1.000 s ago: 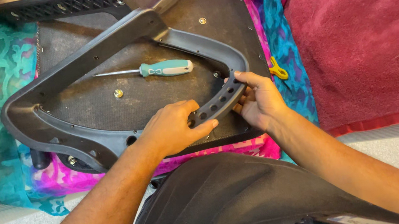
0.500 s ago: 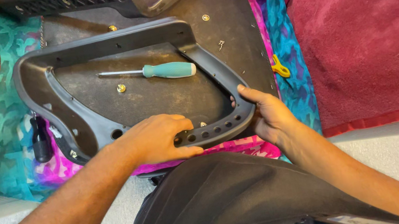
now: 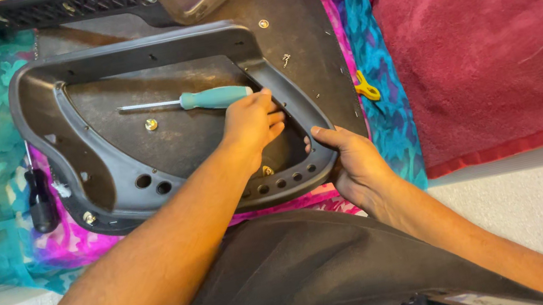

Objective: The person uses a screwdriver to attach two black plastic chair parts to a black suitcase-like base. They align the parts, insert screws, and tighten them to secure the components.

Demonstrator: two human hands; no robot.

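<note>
Nearest, right hand [image 3: 355, 164] gripping the near corner of the dark plastic armrest frame [image 3: 54, 101]. Beyond, left hand [image 3: 253, 122], fingers curled, touching the teal-handled screwdriver [image 3: 213, 97] lying inside the frame on the seat base [image 3: 294, 29].

The screwdriver [image 3: 202, 99] lies inside the armrest frame [image 3: 105, 182] on the board [image 3: 292, 15]; my left hand [image 3: 253, 122] touches its handle, my right hand [image 3: 355, 164] grips the frame's right corner.
</note>
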